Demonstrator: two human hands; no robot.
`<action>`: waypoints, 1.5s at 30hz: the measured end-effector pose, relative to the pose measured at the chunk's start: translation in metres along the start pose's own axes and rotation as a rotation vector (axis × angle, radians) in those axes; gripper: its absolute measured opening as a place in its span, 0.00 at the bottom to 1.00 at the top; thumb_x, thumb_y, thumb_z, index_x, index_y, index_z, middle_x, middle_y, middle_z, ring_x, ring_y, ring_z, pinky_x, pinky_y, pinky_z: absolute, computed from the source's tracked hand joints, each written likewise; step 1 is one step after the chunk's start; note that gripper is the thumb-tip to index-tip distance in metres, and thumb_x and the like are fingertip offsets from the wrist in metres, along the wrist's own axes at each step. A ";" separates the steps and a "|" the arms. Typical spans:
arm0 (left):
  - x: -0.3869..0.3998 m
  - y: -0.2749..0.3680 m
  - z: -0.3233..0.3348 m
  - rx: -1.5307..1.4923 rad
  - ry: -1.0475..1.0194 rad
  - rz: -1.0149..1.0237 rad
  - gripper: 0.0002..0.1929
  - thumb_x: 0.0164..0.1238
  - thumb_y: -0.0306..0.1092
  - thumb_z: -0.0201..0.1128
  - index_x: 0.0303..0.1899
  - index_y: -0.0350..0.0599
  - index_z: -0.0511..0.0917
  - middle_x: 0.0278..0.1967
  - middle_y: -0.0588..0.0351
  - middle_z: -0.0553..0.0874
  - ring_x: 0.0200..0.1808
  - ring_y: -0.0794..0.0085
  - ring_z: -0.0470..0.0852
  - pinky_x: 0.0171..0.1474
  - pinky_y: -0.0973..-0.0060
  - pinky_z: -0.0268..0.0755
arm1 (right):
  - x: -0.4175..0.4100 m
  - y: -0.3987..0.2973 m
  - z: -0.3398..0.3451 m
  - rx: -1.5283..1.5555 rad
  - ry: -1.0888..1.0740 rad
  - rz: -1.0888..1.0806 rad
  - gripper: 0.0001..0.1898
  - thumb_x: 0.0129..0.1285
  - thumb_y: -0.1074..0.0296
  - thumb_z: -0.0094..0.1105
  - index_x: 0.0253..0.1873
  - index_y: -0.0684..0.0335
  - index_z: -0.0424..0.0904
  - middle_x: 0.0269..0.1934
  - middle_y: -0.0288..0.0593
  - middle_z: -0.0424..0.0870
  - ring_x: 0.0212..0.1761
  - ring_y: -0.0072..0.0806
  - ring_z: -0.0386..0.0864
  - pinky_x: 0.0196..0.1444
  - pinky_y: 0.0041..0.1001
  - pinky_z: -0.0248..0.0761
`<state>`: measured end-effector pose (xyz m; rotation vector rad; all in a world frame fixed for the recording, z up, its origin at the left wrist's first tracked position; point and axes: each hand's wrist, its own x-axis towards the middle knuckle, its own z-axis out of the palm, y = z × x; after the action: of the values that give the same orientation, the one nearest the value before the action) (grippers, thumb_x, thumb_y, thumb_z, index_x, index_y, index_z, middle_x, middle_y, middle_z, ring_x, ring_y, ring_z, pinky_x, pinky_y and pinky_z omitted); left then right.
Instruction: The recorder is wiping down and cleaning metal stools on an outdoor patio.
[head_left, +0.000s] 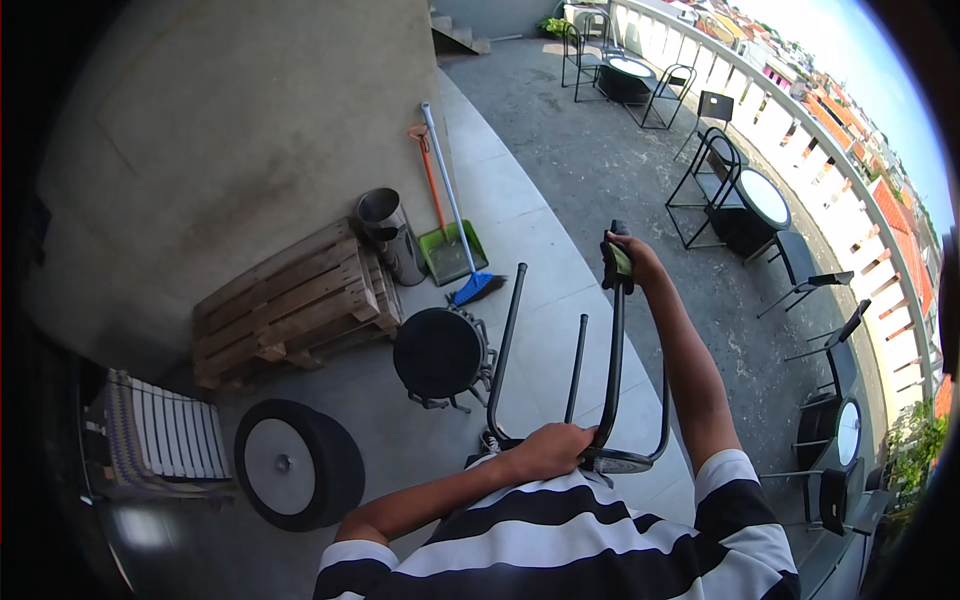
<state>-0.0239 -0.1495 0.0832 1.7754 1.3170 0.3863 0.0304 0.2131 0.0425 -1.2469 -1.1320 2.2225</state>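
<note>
A black metal-framed stool is tilted against my front with its tubular legs pointing away from me. My left hand is closed around the frame, close to the bend of a leg. With my arm stretched out, my right hand grips a dark and green cloth or pad wrapped about the far end of one leg. Whether it is a cloth, a pad or a glove is hard to tell. Part of the stool's seat shows near my striped shirt.
To the left are a stack of round stools, a wooden pallet bench, a metal bin, a green dustpan, a blue broom and a tyre table. Chairs and drum tables line the balustrade.
</note>
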 end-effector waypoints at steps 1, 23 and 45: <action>-0.001 0.001 0.002 -0.001 0.000 0.009 0.14 0.64 0.28 0.59 0.50 0.37 0.75 0.29 0.41 0.83 0.35 0.47 0.84 0.41 0.54 0.73 | 0.002 0.003 -0.001 -0.002 -0.001 0.004 0.16 0.63 0.53 0.65 0.36 0.63 0.78 0.25 0.41 0.82 0.21 0.32 0.79 0.26 0.31 0.75; 0.011 -0.070 0.021 -0.165 0.069 -0.131 0.12 0.56 0.30 0.61 0.40 0.30 0.80 0.34 0.38 0.85 0.39 0.49 0.85 0.45 0.60 0.75 | -0.219 0.177 0.089 -0.750 0.291 -0.207 0.25 0.56 0.55 0.69 0.50 0.69 0.75 0.36 0.46 0.83 0.37 0.25 0.81 0.42 0.25 0.74; 0.033 -0.050 -0.077 -0.890 0.165 0.063 0.17 0.68 0.33 0.64 0.51 0.28 0.77 0.40 0.54 0.86 0.39 0.78 0.84 0.44 0.82 0.77 | -0.256 0.095 0.060 -0.998 0.901 -1.065 0.15 0.63 0.65 0.59 0.53 0.62 0.78 0.51 0.52 0.83 0.61 0.40 0.76 0.70 0.46 0.55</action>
<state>-0.0943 -0.0820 0.0800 1.0407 0.9573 0.9924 0.1288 -0.0349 0.1273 -1.2110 -1.8404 0.1988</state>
